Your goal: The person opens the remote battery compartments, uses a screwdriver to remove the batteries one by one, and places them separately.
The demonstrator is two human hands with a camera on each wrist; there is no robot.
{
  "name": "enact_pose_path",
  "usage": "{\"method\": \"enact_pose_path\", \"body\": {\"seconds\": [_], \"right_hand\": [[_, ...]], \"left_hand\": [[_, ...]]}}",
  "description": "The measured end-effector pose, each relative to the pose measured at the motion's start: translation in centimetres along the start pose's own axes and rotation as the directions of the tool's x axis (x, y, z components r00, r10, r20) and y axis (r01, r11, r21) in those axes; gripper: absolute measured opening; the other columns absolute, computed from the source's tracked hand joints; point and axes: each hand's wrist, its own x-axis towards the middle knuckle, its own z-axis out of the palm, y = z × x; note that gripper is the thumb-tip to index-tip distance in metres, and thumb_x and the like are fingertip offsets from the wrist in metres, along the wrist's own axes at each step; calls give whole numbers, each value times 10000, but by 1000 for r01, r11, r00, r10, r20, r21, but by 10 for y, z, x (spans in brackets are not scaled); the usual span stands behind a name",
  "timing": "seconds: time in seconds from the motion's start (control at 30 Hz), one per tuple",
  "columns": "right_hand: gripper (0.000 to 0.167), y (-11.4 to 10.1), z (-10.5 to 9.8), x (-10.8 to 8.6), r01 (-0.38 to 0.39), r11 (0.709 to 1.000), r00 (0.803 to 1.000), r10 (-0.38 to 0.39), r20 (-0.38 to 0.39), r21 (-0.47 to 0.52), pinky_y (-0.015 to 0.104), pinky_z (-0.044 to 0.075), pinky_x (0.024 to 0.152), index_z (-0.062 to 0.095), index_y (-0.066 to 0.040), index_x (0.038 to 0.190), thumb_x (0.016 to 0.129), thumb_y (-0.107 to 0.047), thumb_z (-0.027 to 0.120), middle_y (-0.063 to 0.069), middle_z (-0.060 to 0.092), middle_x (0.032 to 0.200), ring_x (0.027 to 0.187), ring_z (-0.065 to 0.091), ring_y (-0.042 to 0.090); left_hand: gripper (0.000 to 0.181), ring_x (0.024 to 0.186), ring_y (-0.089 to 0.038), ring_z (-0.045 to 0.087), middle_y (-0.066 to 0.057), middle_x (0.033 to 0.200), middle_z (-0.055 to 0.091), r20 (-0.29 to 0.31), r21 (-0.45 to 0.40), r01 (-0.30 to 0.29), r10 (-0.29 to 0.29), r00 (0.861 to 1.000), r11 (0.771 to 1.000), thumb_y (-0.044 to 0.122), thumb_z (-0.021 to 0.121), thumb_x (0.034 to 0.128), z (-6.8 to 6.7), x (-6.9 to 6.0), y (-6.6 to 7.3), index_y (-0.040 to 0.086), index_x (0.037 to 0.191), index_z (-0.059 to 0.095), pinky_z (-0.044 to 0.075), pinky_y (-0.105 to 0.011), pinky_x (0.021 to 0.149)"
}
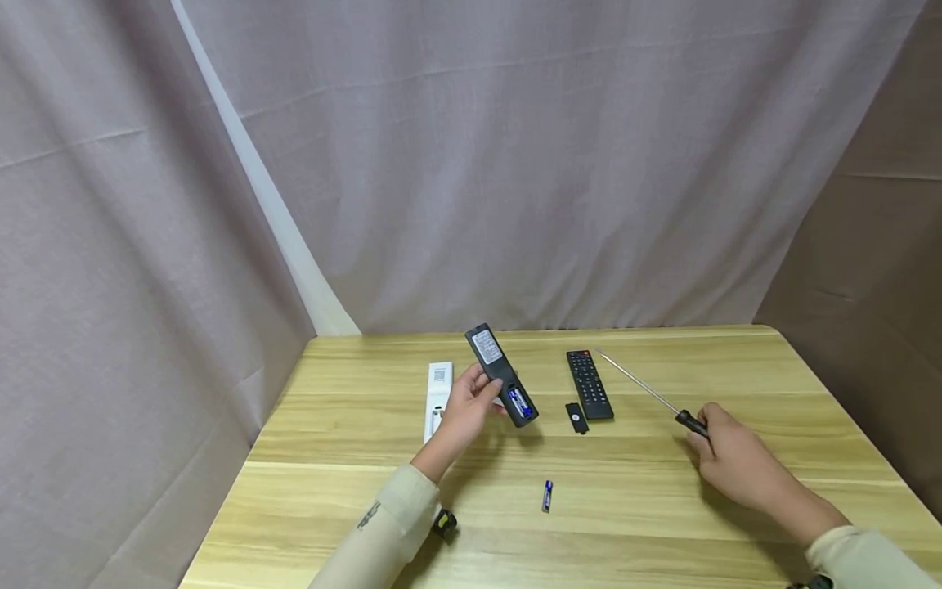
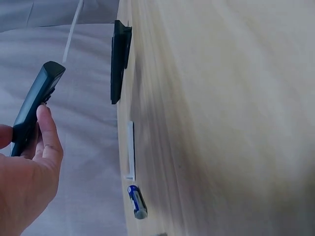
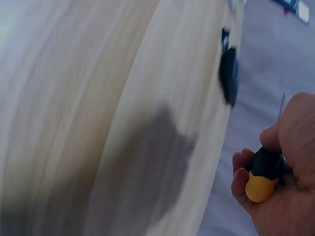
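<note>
My left hand [image 1: 468, 402] grips a black remote control [image 1: 494, 364] above the table, its back turned up. Blue batteries [image 1: 519, 402] show in the uncovered compartment at its lower end. A screwdriver [image 1: 692, 423] is held in my right hand [image 1: 743, 462], its long metal shaft pointing to the far left. The right wrist view shows the yellow end of the screwdriver handle [image 3: 261, 189] inside the curled fingers. Between the hands, a second black remote [image 1: 589, 384] lies buttons up, with a small black battery cover [image 1: 577, 418] beside it.
A white remote [image 1: 439, 378] lies back up behind my left hand, partly hidden by it. One loose blue battery [image 1: 547, 496] lies on the wooden table [image 1: 625, 523] nearer to me. Curtains [image 1: 530, 180] hang along the table's far edge.
</note>
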Motion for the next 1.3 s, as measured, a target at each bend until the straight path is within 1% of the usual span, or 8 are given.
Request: {"method": "enact_pose_path", "body": {"seconds": [0.17,0.23,0.37,0.6,0.73,0.93,1.07,1.3], "right_hand": [[98,-28,0,-9,38,999,999,-38,16,12,219,354,469,532,0,1091,1065,-71,595,9,486,757,604,414,84],[92,-35,2,-13,70,998,998,-70,3,5,221,352,481,543,-20,1079,1056,-70,618,-3,488,764,617,413,73],[117,-47,7,-19,105,994,994,-105,-4,-25,213,336,515,547,-74,1036,1031,-67,664,-31,465,768,640,405,62],[155,-57,13,-24,135,989,991,-135,1,-63,192,334,522,553,-124,1002,1000,-70,698,-64,454,758,637,387,34],[182,-62,12,-26,144,987,989,-145,-8,-76,190,329,532,541,-150,979,994,-71,704,-70,445,762,647,381,29],[202,-66,10,-28,156,982,986,-161,-38,-105,193,333,532,539,-161,957,980,-70,718,-80,448,754,649,386,34],[215,-74,9,-29,146,978,986,-156,-61,-149,207,338,536,538,-165,924,967,-75,729,-84,452,737,642,397,59],[179,-96,6,-29,131,966,984,-154,-85,-224,268,377,476,577,-125,891,947,-79,741,-59,509,721,611,433,85]], "left_hand": [[367,911,-107,728,-320,1409,662,-14,-24,-8,8,1000,1000,24,495,1091,1,5,0,-76,1445,501,681,-290,745],[362,946,-111,734,-317,1423,656,-18,-23,-16,15,1000,1000,21,495,1093,2,7,0,-78,1440,500,695,-331,767],[351,981,-117,742,-293,1428,664,-27,-24,-24,23,999,999,23,499,1095,4,8,0,-62,1436,499,702,-482,828],[359,1008,-181,756,-358,1379,659,-61,-51,-25,22,998,998,18,497,1096,9,11,2,-9,1450,439,703,-463,836],[357,980,-264,787,-365,1340,681,-70,-47,-22,18,997,999,24,505,1097,11,12,3,8,1449,445,678,-577,890],[333,987,-366,793,-376,1321,684,-81,-58,-33,29,996,998,12,504,1092,17,11,3,-3,1420,450,626,-687,937],[336,1060,-383,773,-369,1342,674,-88,-57,-48,43,995,997,1,499,1091,20,10,0,-3,1422,441,614,-699,952],[375,1160,-421,741,-300,1380,686,-101,-1,-53,52,994,999,17,504,1092,25,5,0,48,1458,431,621,-673,966]]}}
